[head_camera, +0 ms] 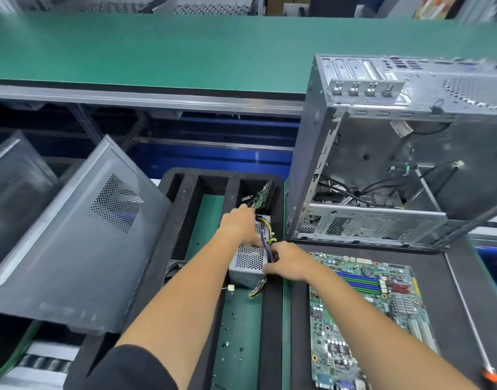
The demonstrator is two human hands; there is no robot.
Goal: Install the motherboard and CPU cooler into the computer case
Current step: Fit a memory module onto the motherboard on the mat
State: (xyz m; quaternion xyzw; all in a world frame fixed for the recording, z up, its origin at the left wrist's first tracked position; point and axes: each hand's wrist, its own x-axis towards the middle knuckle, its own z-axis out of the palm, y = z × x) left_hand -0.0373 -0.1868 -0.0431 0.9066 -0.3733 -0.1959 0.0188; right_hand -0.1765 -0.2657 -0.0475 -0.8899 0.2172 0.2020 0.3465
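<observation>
Motherboard (365, 311) uninstalled at 5 o'clock of case (382, 153) — both hands, left hand (240, 226) and right hand (288, 261), grip power supply (248, 261); next, likely lift it clear.

Green motherboard (365, 311), grey perforated case (382, 164)
</observation>
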